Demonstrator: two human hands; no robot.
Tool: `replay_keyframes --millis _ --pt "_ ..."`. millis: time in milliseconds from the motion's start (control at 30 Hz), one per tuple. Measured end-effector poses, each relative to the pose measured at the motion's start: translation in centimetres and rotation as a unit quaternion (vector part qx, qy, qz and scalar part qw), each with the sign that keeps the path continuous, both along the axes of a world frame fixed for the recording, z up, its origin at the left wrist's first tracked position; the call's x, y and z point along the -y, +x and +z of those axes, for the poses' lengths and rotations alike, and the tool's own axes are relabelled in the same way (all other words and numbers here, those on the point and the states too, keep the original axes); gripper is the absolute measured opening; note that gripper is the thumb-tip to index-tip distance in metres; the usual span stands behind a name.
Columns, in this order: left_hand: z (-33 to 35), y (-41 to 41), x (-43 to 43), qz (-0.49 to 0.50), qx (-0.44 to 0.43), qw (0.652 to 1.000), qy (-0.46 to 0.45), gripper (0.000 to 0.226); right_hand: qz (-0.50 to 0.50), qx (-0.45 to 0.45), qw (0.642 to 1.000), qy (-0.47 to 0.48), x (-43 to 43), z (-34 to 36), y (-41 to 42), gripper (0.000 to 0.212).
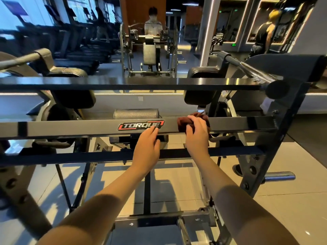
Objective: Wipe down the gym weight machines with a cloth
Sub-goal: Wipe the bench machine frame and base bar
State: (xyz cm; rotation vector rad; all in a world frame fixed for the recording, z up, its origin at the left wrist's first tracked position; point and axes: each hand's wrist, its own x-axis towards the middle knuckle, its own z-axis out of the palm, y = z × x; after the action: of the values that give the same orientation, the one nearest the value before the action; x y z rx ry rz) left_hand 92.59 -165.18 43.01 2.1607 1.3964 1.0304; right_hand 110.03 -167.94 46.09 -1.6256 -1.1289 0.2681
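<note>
Head view showed both bare forearms reaching forward to a grey crossbar [70, 128] of a weight machine [276, 149]. The right hand [196, 137] gripped a bunched dark red cloth [182, 123]. Its fingers were curled over the cloth and held it against the front face and top edge of the crossbar, to the right of the red-and-white TORQUE logo [141, 125]. The left hand [146, 147] lay just beside the right one. Its fingers were straight and close together, and their tips touched the lower edge of the crossbar right under the logo, holding nothing.

A textured grey roller pad [136, 114] sat just behind the crossbar. A black upper bar [123, 84] ran across above it, and a dark lower bar [70, 157] ran below, passing under both wrists. A chrome weight peg [280, 176] stuck out from the perforated right upright. Beige tiled floor [286, 206] lay beneath the frame. A wall mirror [191, 23] beyond reflected the machine and a standing person.
</note>
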Motion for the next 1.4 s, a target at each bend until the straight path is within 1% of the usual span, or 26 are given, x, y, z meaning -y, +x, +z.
replay_keyframes --millis 33,100,167,233,333,367,433,467,533,567,600,667,800,867,900,967,1033,1100,1133,1167,1300,1333,1400 --pt "-0.3 -0.9 -0.1 -0.003 -0.013 1.000 0.005 0.049 0.001 0.013 1.000 -0.028 -0.7 -0.3 -0.5 0.036" --pt "-1.0 -2.6 -0.3 -0.028 -0.028 0.999 0.012 0.052 0.015 0.036 0.999 -0.033 -2.0 -1.0 -2.2 0.034" --pt "-1.6 -4.2 -0.5 -0.054 -0.017 0.998 0.008 0.052 0.083 0.079 0.993 -0.009 -2.9 -1.5 -5.1 0.031" --pt "-2.0 -5.8 -0.8 -0.052 0.004 0.999 0.013 0.050 0.166 0.131 0.977 -0.004 -3.6 -1.9 -8.7 0.031" --pt "-2.5 -8.4 -1.8 -0.017 0.013 0.999 0.028 0.048 0.231 0.129 0.964 -0.011 -4.5 -2.0 -12.1 0.034" --pt "-2.7 -9.3 -2.1 -0.019 0.007 0.999 0.029 0.048 0.239 0.147 0.960 -0.008 -4.8 -2.1 -12.2 0.035" --pt "-2.8 -10.9 -2.4 -0.034 -0.016 0.999 0.033 0.050 0.212 0.203 0.956 0.009 -5.3 -2.4 -11.8 0.035" --pt "-2.8 -11.5 -2.5 -0.037 -0.024 0.999 0.032 0.050 0.175 0.205 0.963 0.015 -5.4 -2.7 -11.6 0.034" --pt "-2.8 -12.6 -2.5 -0.031 -0.028 0.999 0.030 0.051 0.097 0.150 0.984 0.000 -5.3 -2.7 -12.2 0.031" --pt "-2.7 -13.1 -2.5 -0.023 -0.028 0.999 0.030 0.052 0.078 0.135 0.988 -0.015 -5.4 -2.6 -13.1 0.030" --pt "-2.7 -13.8 -2.4 -0.011 -0.031 0.999 0.027 0.051 0.081 0.142 0.986 -0.025 -5.8 -2.5 -14.1 0.030" --pt "-3.0 -15.7 -2.5 0.013 -0.033 0.999 0.019 0.051 0.132 0.183 0.974 -0.033 -7.0 -2.1 -16.7 0.033" --pt "-3.2 -20.1 -3.3 0.059 -0.022 0.998 0.016 0.052 0.264 0.254 0.930 -0.024 -9.1 -0.6 -22.8 0.035" --pt "-3.1 -22.1 -3.5 0.084 -0.006 0.996 0.010 0.051 0.326 0.270 0.906 -0.022 -9.2 -0.1 -24.9 0.037" --pt "-3.0 -22.9 -3.6 0.092 0.003 0.996 0.001 0.051 0.341 0.275 0.899 -0.023 -9.3 0.0 -25.4 0.038" --pt "-3.0 -24.1 -3.8 0.100 0.003 0.995 -0.017 0.052 0.317 0.292 0.902 -0.013 -9.5 -0.1 -25.3 0.038" --pt "-2.8 -24.8 -4.0 0.111 0.004 0.993 -0.028 0.053 0.228 0.295 0.928 0.012 -9.7 -1.0 -25.3 0.037" --pt "-2.5 -25.3 -4.1 0.130 0.033 0.990 -0.046 0.053 0.167 0.274 0.947 0.008 -10.0 -1.5 -26.4 0.038" --pt "-2.3 -25.6 -3.9 0.138 0.045 0.988 -0.058 0.053 0.165 0.270 0.948 0.003 -10.1 -1.7 -27.3 0.039" --pt "-2.1 -26.4 -4.0 0.149 0.051 0.986 -0.057 0.052 0.184 0.274 0.944 0.003 -10.5 -1.6 -28.7 0.040" --pt "-1.8 -28.7 -4.5 0.175 0.075 0.980 -0.058 0.051 0.277 0.306 0.911 0.023 -12.2 -0.7 -31.9 0.039" --pt "-1.8 -29.3 -4.7 0.187 0.085 0.977 -0.060 0.051 0.289 0.305 0.907 0.026 -12.6 -0.6 -32.8 0.038" --pt "-2.4 -30.8 -5.2 0.202 0.105 0.973 -0.034 0.049 0.302 0.294 0.906 0.030 -12.9 -0.5 -34.8 0.037"
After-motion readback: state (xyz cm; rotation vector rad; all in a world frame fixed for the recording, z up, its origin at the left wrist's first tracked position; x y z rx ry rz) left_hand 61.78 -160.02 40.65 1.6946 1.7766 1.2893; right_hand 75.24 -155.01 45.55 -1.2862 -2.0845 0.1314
